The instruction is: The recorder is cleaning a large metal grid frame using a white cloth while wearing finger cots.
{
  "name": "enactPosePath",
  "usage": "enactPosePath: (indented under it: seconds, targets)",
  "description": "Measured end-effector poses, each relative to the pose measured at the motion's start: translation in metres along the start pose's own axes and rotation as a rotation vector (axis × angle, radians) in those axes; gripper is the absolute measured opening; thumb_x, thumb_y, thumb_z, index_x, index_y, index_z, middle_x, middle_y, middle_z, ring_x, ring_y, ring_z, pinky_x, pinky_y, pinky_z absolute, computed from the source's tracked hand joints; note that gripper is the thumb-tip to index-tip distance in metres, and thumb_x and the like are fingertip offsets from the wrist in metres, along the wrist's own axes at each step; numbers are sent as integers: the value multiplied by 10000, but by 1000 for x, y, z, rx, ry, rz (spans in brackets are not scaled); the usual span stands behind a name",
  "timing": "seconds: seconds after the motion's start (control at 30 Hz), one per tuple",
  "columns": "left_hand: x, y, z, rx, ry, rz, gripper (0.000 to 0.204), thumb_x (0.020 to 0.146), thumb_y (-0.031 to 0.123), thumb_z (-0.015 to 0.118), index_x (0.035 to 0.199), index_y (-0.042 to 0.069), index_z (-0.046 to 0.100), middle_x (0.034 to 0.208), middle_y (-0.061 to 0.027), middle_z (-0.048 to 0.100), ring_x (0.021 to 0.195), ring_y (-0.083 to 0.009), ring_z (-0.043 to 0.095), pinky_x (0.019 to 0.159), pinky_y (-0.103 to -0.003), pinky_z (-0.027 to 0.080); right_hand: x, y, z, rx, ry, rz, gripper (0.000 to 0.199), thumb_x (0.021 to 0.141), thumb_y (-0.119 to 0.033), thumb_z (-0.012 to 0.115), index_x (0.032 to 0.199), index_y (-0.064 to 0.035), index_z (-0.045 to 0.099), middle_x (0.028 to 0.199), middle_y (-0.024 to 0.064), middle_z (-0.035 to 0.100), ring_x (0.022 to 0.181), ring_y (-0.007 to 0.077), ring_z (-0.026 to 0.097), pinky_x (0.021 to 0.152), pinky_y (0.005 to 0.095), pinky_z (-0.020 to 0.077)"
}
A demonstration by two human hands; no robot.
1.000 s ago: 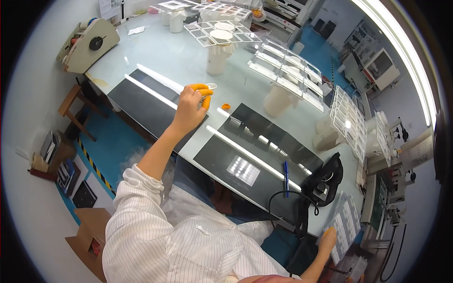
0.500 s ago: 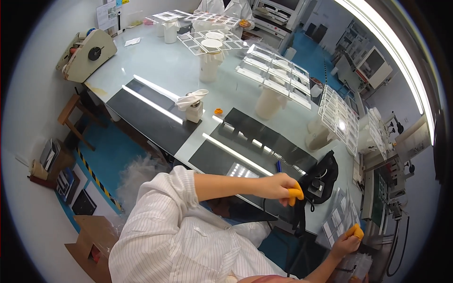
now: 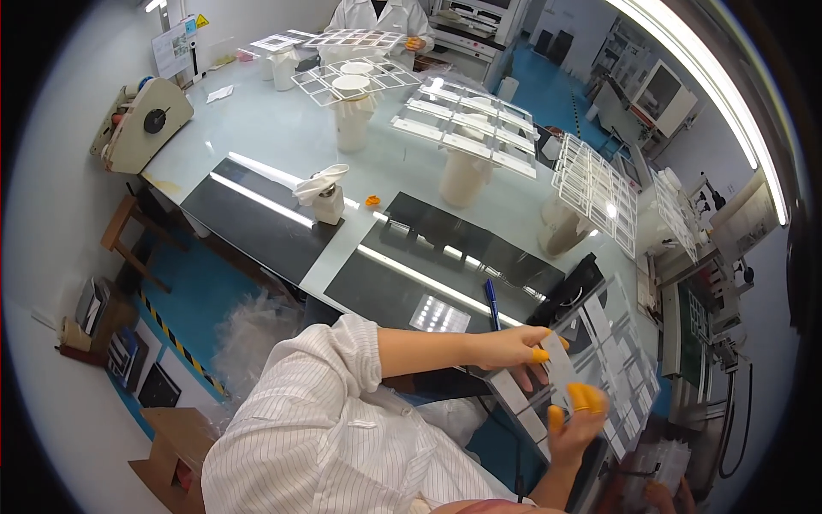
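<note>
My left hand [image 3: 524, 349], wearing yellow finger cots, grips the near edge of a clear sheet [image 3: 618, 347] patterned with pale rectangular panels. The sheet is tilted above the right end of the table. In front of it is my right hand [image 3: 580, 424], also in yellow finger cots and slightly blurred. Its thumb stands apart from its bent fingers; whether they touch the sheet is unclear. Behind the sheet, a black fabric item [image 3: 575, 287] is partly hidden. A blue pen [image 3: 491, 300] lies on a dark glossy mat [image 3: 411, 272], near a small shiny panel [image 3: 439, 314].
Several gridded sheets rest on white containers, including one sheet [image 3: 467, 128] at the middle back. A bottle with white cloth [image 3: 325, 197] stands beside an orange scrap [image 3: 372, 201]. A beige dispenser [image 3: 145, 124] sits far left. Across the table stands a person in white [image 3: 377, 17].
The patterned sheet has come up from the right side and is now in my left hand. My right hand has moved left and up toward it. The sheet now covers part of the black item.
</note>
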State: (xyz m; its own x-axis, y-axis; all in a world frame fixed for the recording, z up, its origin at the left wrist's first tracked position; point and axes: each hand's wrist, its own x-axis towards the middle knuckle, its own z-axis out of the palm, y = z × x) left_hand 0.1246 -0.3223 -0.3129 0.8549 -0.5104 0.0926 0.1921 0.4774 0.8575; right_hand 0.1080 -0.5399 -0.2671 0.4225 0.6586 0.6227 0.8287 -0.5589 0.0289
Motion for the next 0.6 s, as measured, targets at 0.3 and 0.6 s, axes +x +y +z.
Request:
enactPosePath:
  seconds: [0.3, 0.6]
  targets:
    - [-119, 53, -49, 47, 229, 362, 403, 888, 163, 499, 1251, 27, 389, 1085, -154, 552, 936, -265, 599, 752, -350, 518, 45, 47, 22, 668, 393, 598, 407, 924, -172, 400, 1279, 4, 308, 1143, 177, 507, 1033, 227, 519, 903, 327, 376]
    - [-197, 97, -74, 1144, 1434, 822, 407, 797, 25, 548, 1188, 25, 438, 1001, -81, 537, 909, -169, 459, 739, -289, 412, 142, -55, 53, 1355, 119, 399, 285, 922, -93, 360, 1182, 18, 390, 839, 163, 623, 612, 162, 603, 548, 252, 481]
